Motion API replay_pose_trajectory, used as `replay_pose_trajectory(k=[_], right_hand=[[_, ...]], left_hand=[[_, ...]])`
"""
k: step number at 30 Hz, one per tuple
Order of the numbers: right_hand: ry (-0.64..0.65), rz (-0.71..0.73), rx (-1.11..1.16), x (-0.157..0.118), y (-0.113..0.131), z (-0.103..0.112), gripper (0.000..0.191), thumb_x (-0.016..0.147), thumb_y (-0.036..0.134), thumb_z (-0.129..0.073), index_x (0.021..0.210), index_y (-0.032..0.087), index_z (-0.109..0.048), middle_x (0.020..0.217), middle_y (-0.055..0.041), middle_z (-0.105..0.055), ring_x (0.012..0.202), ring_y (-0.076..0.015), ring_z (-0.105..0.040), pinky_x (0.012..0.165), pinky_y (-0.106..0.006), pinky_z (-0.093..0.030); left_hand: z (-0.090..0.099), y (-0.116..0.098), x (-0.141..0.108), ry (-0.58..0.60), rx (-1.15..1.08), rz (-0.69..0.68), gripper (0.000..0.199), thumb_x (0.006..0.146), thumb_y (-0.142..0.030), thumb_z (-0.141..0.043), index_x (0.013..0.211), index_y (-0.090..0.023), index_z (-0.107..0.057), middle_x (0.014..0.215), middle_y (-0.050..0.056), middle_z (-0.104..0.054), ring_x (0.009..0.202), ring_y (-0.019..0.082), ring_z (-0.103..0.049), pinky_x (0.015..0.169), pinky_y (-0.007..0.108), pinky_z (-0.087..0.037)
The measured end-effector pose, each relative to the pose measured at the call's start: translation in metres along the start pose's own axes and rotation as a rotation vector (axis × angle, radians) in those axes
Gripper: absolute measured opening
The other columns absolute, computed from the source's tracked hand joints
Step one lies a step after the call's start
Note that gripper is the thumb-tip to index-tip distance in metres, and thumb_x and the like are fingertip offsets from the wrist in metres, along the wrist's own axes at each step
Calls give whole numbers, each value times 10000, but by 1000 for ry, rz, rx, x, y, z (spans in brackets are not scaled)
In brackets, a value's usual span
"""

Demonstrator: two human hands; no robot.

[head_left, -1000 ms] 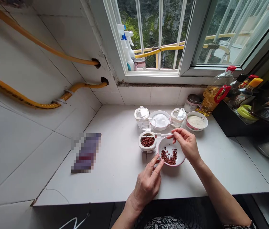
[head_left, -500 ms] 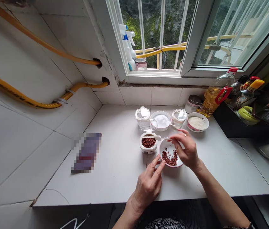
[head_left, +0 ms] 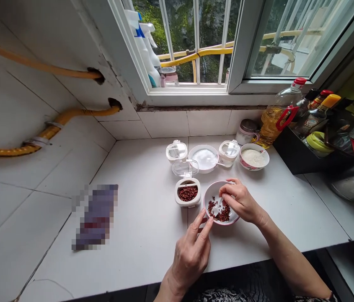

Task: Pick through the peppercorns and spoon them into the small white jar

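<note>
In my right hand (head_left: 241,201) is a small white spoon (head_left: 216,209), its bowl down among reddish-brown peppercorns (head_left: 223,214) in a white bowl with a pink rim (head_left: 207,192). My left hand (head_left: 192,247) has its fingers apart, the fingertips touching the near left rim of that bowl. Just left of the bowl stands a white jar (head_left: 188,203) full of the same peppercorns, its clear lid (head_left: 185,168) flipped up at the back.
Behind stand a closed jar (head_left: 177,152), a bowl of white grains (head_left: 205,159), another lidded jar (head_left: 228,152) and a patterned bowl (head_left: 254,157). An oil bottle (head_left: 271,121) and a black rack (head_left: 286,151) stand right. A blurred purple packet (head_left: 96,218) lies left.
The spoon in my right hand has moved from above the peppercorn jar down into the pink-rimmed bowl. My left hand still touches the bowl. The camera view has shifted.
</note>
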State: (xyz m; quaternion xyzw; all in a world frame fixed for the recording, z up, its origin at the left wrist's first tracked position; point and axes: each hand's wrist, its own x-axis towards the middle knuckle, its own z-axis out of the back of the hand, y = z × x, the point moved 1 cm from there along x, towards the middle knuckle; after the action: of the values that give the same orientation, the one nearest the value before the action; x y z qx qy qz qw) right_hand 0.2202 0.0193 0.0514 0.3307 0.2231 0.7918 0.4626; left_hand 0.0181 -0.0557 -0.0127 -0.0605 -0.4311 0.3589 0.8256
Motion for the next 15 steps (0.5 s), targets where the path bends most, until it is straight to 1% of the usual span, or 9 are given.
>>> replay_pose_trajectory(k=[4, 7, 10, 12, 14, 15], right_hand=[[7, -93, 93, -1, -2, 3, 230, 891, 137, -473, 757, 251, -621, 580, 31, -668, 719, -197, -606, 1053, -476, -409], [2, -146, 141, -1, -3, 4, 225, 880, 153, -483, 742, 257, -627, 578, 29, -672, 751, -205, -621, 1082, -474, -390], [-31, -214, 213, 0, -2, 3, 210, 871, 177, -493, 723, 251, -622, 552, 39, -666, 645, -185, -602, 1085, -470, -390], [-65, -295, 289, 0, -1, 3, 191, 854, 192, -496, 713, 241, -615, 546, 37, -667, 562, -166, -573, 993, -440, -461], [-93, -390, 381, 0, 1, 4, 158, 827, 219, -507, 712, 227, -616, 546, 22, -666, 535, -160, -566, 810, -374, -522], [-108, -429, 425, 0, 1, 4, 144, 815, 240, -519, 713, 220, -619, 547, 14, -663, 538, -161, -571, 717, -340, -520]], left_hand=[[1, 0, 0, 3, -12, 0, 647, 901, 37, -476, 1509, -177, -418, 1531, 185, -442, 1296, 266, -583, 920, 292, -607], [1, 0, 1, 4, -19, 3, 641, 909, 27, -469, 1510, -187, -417, 1534, 176, -442, 1284, 263, -595, 912, 291, -611], [1, 1, 1, -1, -26, 0, 637, 904, 34, -478, 1503, -178, -427, 1534, 181, -440, 1288, 266, -592, 921, 293, -608], [1, 1, 0, -6, -24, -7, 635, 897, 44, -488, 1495, -165, -438, 1530, 189, -440, 1298, 268, -584, 948, 303, -596], [0, 2, -1, -12, -10, -10, 629, 896, 46, -498, 1489, -157, -445, 1527, 195, -442, 1304, 271, -579, 976, 314, -583], [-1, 2, -1, -15, 0, -10, 628, 895, 46, -501, 1488, -155, -446, 1525, 196, -443, 1305, 271, -578, 984, 317, -578]])
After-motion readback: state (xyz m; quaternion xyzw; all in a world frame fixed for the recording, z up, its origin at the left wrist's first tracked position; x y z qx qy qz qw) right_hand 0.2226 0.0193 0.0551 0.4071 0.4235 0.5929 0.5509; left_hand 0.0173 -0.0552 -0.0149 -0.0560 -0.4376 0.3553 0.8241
